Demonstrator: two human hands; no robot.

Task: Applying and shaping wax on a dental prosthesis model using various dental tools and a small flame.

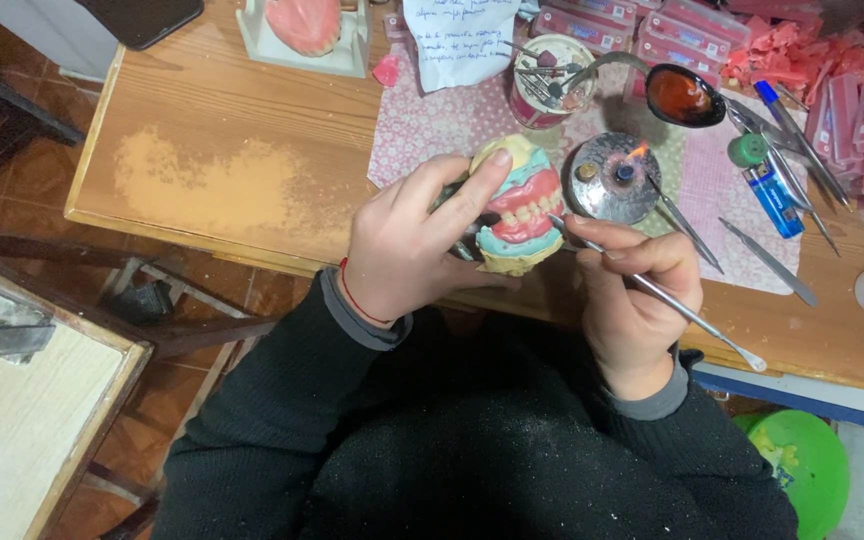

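- while the left hand (407, 250) grips the denture model (518, 206) above the near table edge (202, 225), teeth face up.
- right hand (632, 290) pinches a metal wax tool (672, 305), tip touching the model's right side.
- lit burner (614, 177) stands just beyond.

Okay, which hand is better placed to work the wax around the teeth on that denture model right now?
Probably the right hand: it holds the thin metal instrument pen-style, tip at the side of the denture model. The left hand is wrapped around the model, steadying it above the table edge.
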